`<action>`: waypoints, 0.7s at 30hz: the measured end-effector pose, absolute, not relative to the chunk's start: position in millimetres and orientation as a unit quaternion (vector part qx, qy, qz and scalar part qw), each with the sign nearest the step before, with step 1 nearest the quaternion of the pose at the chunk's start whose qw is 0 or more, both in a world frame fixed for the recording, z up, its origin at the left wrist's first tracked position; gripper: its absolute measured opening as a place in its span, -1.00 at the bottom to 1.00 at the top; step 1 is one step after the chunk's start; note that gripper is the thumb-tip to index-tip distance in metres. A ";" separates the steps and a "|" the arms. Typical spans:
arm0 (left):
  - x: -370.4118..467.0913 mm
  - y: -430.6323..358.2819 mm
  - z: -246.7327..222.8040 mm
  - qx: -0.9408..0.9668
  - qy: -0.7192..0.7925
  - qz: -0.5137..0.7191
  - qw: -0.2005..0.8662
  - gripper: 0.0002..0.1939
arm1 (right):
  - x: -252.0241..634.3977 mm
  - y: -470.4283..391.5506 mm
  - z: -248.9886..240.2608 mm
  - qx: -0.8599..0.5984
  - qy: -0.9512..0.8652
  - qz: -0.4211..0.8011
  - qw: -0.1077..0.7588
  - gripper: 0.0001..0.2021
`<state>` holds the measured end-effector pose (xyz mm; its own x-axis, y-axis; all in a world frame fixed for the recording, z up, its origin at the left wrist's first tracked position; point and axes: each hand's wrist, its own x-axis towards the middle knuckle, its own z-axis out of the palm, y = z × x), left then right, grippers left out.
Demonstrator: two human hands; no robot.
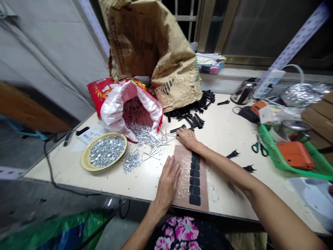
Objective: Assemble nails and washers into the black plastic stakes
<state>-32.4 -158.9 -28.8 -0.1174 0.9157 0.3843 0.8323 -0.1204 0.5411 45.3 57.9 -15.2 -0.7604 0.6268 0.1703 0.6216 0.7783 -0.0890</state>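
My left hand (pixel 168 180) lies flat, palm down, over the left edge of a brown board (pixel 185 199) at the table's front edge. A column of black rounded squares (pixel 195 182) runs along the board's right side. To their left the surface is speckled with pale marks. At the board's far end, my right hand (pixel 187 139) has its fingers bent and close together on a black plastic piece (pixel 178 128); the fingertips are partly hidden. Long thin metal pins (pixel 153 137) lie just left of that hand, beside a small heap of metal bits (pixel 132 160).
A yellow bowl (pixel 84 161) holds small shiny metal pieces. Behind stand a red-and-white bag (pixel 114 107) of pins and a large paper sack (pixel 179 76) with black plastic pieces (pixel 197 119) before it. Scissors (pixel 260 146) and a green basket (pixel 281 166) are at the right.
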 end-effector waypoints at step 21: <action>-143.8 -177.4 -20.4 0.544 0.818 0.155 -0.103 -0.74 | 72.9 38.4 -16.0 -0.341 -0.912 0.070 0.219 -0.78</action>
